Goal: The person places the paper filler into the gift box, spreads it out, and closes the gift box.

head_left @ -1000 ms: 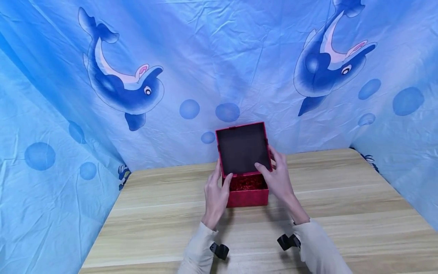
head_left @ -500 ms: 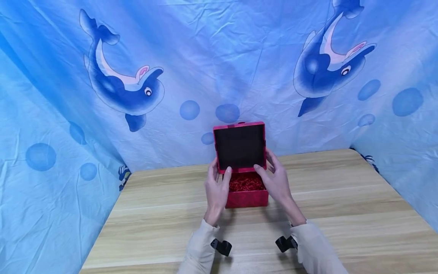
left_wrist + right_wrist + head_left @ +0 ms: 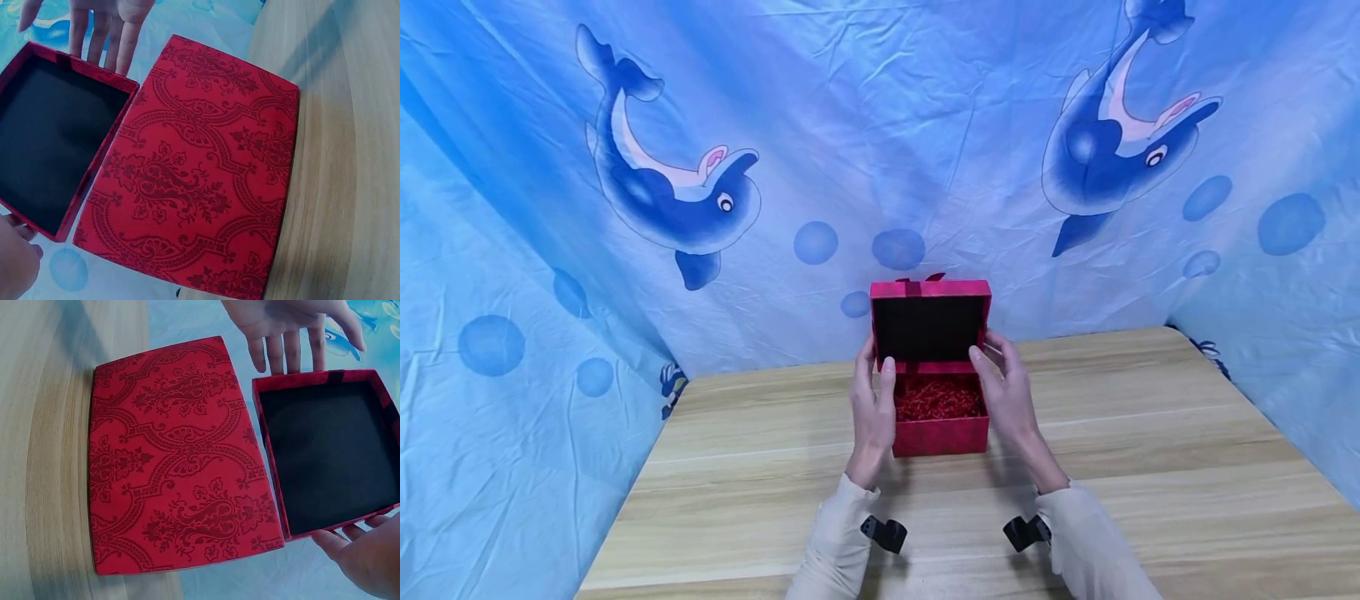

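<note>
A red patterned box [image 3: 942, 437] stands on the table, its top uncovered and shredded red filler [image 3: 936, 400] inside. Above its rear part a square red lid [image 3: 931, 288] is tilted up, black inside facing me. My left hand [image 3: 874, 421] holds the lid's left side and my right hand [image 3: 1011, 400] its right side. In the head view both thumbs show in front of the lid. The left wrist view shows the right hand's fingers [image 3: 125, 47] reaching behind the lid's edge. Part of a dark red bow [image 3: 936, 277] shows over the lid's top edge.
The wooden table [image 3: 760, 467] extends to both sides of the box. A blue curtain [image 3: 880, 125] printed with dolphins and bubbles hangs close behind and at the sides. Black wrist cameras [image 3: 883, 534] are worn on both sleeves.
The lid has tipped and levelled, so its red top rim now shows and the inside looks foreshortened. Both hands have shifted slightly along its sides. More filler is visible; the box has stayed put.
</note>
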Motion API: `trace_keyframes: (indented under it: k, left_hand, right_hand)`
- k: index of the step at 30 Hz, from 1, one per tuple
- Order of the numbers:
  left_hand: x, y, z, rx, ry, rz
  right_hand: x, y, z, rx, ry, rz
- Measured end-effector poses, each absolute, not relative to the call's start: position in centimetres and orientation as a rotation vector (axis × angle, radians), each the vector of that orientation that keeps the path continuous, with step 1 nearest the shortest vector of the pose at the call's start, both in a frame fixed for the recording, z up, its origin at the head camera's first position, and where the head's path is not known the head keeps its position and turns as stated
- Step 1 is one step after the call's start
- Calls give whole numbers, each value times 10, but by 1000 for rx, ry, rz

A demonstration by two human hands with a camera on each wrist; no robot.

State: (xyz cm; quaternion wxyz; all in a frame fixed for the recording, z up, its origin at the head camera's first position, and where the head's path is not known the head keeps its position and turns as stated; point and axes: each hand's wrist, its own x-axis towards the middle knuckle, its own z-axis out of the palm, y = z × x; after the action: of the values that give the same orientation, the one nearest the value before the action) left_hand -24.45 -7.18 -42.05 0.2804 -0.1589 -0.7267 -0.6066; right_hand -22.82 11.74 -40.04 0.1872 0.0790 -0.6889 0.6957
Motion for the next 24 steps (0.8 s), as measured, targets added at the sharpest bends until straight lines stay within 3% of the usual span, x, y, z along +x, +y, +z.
trace_keyframes:
  k: [14,24]
  left_hand:
    - [-243,-81,-433,-446,-1895,-1684]
    - [-238,-97,-427,-469,-2041,-1624]
  right_hand:
    - [-231,118,-395,94,-1737,2151]
    - [-225,137,-410,304,-1882,2013]
